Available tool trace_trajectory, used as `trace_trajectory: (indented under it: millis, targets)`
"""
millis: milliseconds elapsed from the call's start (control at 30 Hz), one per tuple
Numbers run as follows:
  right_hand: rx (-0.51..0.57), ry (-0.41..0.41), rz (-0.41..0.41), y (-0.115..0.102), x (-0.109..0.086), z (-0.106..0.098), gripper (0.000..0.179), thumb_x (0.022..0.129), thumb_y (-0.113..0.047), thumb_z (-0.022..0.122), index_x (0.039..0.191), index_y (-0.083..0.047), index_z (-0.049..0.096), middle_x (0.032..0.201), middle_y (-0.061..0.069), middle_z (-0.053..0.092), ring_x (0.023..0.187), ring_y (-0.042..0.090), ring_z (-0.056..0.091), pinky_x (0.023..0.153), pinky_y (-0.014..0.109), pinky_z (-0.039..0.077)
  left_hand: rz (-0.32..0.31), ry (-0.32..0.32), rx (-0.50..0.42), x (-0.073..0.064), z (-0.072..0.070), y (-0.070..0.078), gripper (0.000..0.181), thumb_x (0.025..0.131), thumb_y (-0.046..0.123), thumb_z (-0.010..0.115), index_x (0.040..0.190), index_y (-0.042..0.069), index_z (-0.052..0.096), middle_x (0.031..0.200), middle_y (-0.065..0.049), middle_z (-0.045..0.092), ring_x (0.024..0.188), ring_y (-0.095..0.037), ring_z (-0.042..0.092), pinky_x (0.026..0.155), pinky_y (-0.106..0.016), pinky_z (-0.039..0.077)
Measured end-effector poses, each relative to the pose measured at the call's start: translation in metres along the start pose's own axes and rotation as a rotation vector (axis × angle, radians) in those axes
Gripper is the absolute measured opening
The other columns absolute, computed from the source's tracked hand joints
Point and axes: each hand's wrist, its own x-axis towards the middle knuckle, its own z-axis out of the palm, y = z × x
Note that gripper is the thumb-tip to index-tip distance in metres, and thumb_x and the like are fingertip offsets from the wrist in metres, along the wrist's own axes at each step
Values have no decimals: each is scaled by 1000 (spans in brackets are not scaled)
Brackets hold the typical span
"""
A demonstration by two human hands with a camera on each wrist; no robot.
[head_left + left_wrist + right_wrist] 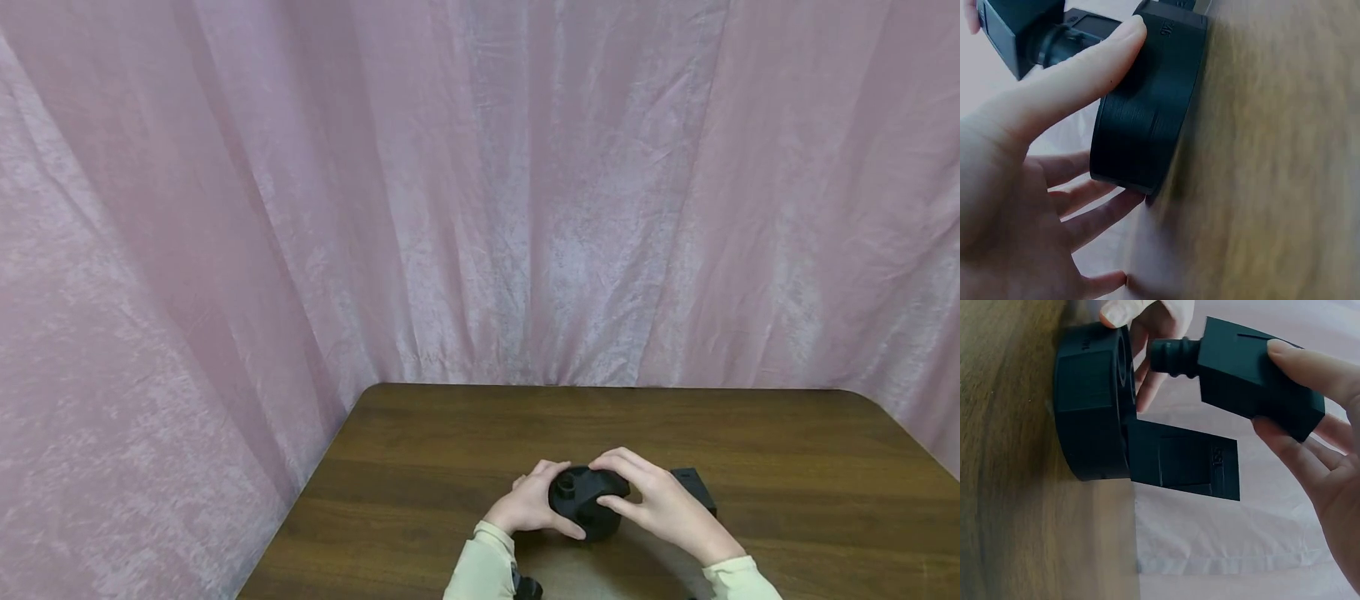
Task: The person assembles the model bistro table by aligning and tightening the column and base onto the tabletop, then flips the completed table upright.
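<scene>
A thick, round black base (pixel 1147 100) with holes in its top face (pixel 1124 359) rests on the table. My left hand (pixel 528 504) holds it, thumb on the near side and fingers round the far side. My right hand (pixel 656 500) pinches a black block (pixel 1241 372) between thumb and fingers. A ribbed peg (pixel 1175 357) sticks out of this block's end and points at the base, apart from it in the right wrist view. A second black block (pixel 1194 462) rises from the base's top; how it joins is hidden.
Beyond my right hand another black block (pixel 693 487) lies on the brown wooden table (pixel 465 425), partly behind the forearm. A pink curtain (pixel 525 208) hangs past the table's far edge. A small dark object (pixel 528 588) shows by the left sleeve.
</scene>
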Motion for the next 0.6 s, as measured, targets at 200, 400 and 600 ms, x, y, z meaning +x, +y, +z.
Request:
trace_trajectory:
  millis: [200, 400, 600]
  targets:
    - [46, -70, 0, 1, -2, 0, 44, 75, -17, 71, 115, -24, 54, 107, -7, 53, 87, 4, 56, 60, 10, 46, -22, 0, 6, 2, 4, 0, 95, 56, 52, 79, 136, 25, 36, 123, 7, 44, 110, -21, 44, 93, -46, 35]
    - [18, -169, 62, 0, -3, -1, 41, 77, -18, 68, 116, -22, 55, 110, -7, 52, 88, 4, 55, 63, 21, 49, -17, 10, 12, 3, 3, 0, 94, 55, 52, 79, 135, 25, 38, 121, 7, 45, 108, -20, 45, 95, -47, 32]
    - [8, -165, 50, -1, -2, -2, 36, 76, -15, 69, 111, -15, 58, 109, -6, 53, 87, 5, 56, 67, 23, 49, -38, 2, 17, 3, 2, 1, 94, 54, 52, 79, 135, 28, 37, 113, 7, 47, 104, -19, 46, 92, -44, 35]
